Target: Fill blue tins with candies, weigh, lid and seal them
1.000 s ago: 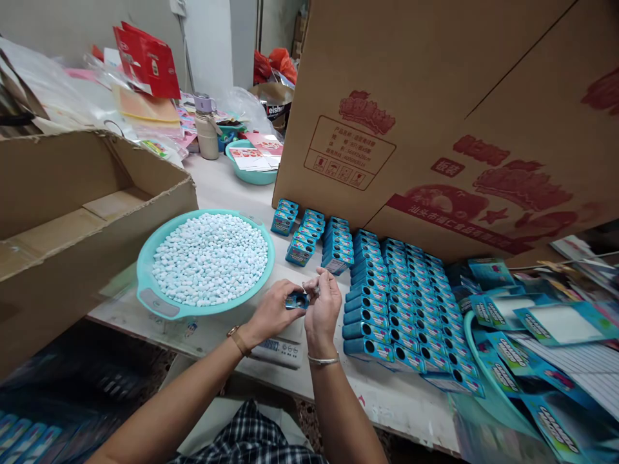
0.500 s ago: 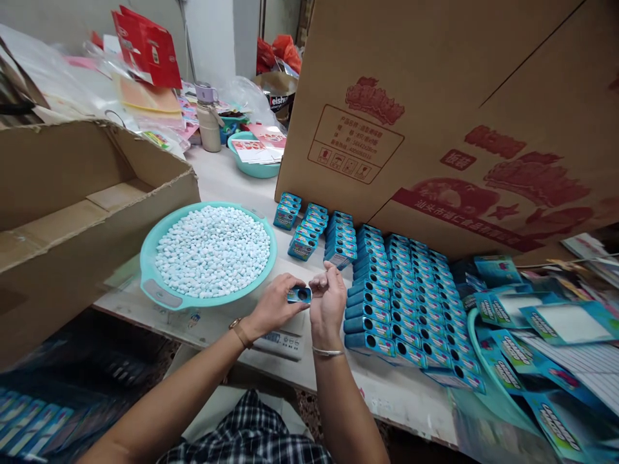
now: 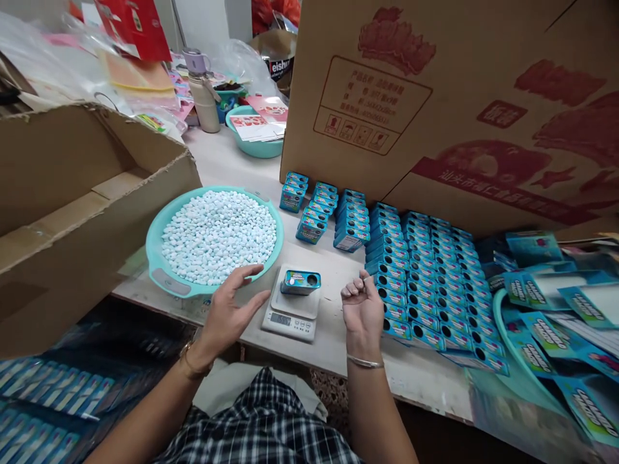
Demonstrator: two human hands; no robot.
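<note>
Item: 1 blue box (image 3: 300, 283), resting on the platform of a grey scale (image 3: 290, 327), dark hole upward, right end near the platform's right edge. Untouched by either hand.

Left hand (image 3: 231, 314): open, thumb spread from fingers, just left of the scale. Fingertips overlap the basin's rim in view; contact cannot be told.

Right hand (image 3: 362, 309): palm up, fingers curled; whether they grip anything cannot be told. Beside the packed boxes (image 3: 435, 277), right of the scale.

Teal basin (image 3: 162, 270): 1, filled with white pellets (image 3: 222, 238), left of and behind the scale; its left side near an open carton (image 3: 120, 225).

Table (image 3: 331, 309): bare strip between scale and right hand; narrow margin between scale and front edge.

Shorter rows (image 3: 311, 225): 3, behind the scale, bare gaps between; a tall carton (image 3: 338, 90) bounds them at the back.
</note>
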